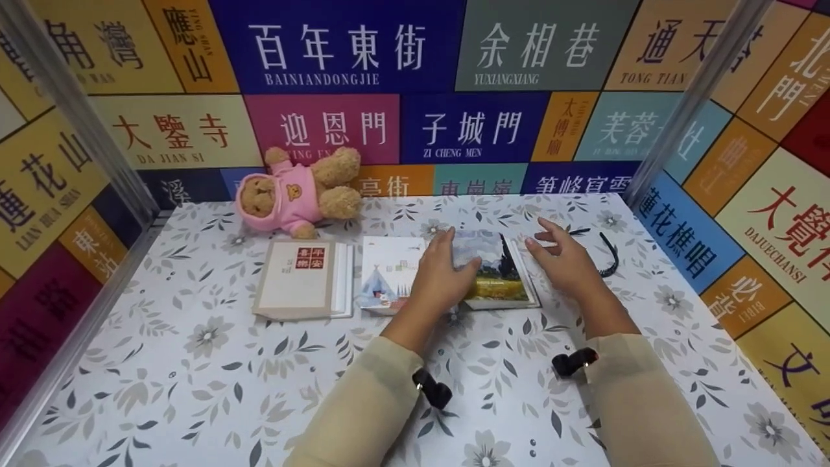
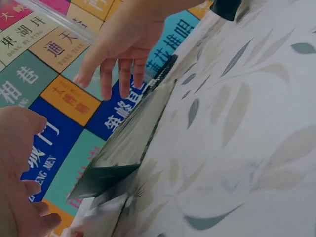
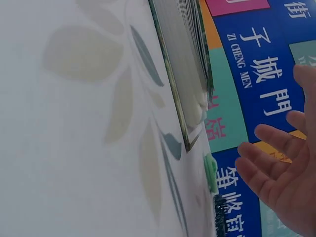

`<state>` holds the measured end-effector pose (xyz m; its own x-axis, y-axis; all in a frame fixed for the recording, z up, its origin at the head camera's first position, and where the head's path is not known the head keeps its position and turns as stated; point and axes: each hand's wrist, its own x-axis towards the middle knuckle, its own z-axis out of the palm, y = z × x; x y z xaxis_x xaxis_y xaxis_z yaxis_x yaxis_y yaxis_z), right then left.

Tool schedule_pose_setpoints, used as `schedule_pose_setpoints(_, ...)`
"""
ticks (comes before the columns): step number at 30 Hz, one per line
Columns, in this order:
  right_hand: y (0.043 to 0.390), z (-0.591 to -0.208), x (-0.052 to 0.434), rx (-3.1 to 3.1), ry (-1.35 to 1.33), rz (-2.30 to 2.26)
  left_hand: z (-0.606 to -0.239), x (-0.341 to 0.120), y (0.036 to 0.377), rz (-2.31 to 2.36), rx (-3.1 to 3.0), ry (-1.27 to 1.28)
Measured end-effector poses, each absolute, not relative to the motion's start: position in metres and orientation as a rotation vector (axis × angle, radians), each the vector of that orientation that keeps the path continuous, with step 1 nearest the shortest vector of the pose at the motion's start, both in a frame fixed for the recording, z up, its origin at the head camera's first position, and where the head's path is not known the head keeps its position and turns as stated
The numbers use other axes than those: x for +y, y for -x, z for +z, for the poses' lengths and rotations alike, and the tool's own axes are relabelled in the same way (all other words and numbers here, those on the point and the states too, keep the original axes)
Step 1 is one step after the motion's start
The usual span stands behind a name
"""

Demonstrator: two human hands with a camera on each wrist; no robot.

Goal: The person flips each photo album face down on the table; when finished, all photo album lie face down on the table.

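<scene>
Head view first — three booklets lined up in a row across the floral table, with the landscape-cover book at the 3 o'clock end of the row. Left hand resting flat on that book's left edge, fingers straight and close together, partly overlapping the white illustrated card next door at its 9 o'clock. Right hand spread just off the book's right edge, fingers relaxed, gripping nothing — looks to hover rather than touch, but can't tell for sure. Beige booklet with the red stamp sitting untouched at the far 9 o'clock end, teddy bear in pink lying at its 12 o'clock against the wall. Black cord at 3 o'clock of the right hand. Progress-wise, guessing early days: book flat and closed on the table, bracketed by both hands but not lifted, nothing opened or stacked. Wrist views only confirm open fingers and the book's edge lying on the cloth.
</scene>
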<state>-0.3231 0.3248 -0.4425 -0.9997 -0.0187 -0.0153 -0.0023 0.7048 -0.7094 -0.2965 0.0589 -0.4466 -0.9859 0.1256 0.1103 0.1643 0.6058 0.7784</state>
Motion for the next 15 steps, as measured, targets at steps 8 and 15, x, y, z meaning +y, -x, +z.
schedule_pose_setpoints(8,0.324,-0.454,0.329,2.657,0.127,-1.424,-0.462,0.07,0.29,-1.596,-2.8,0.259)
schedule_pose_setpoints(15,0.32,-0.454,0.329,2.513,0.192,-1.287,-0.467,0.072,0.287,-1.666,-2.836,0.234)
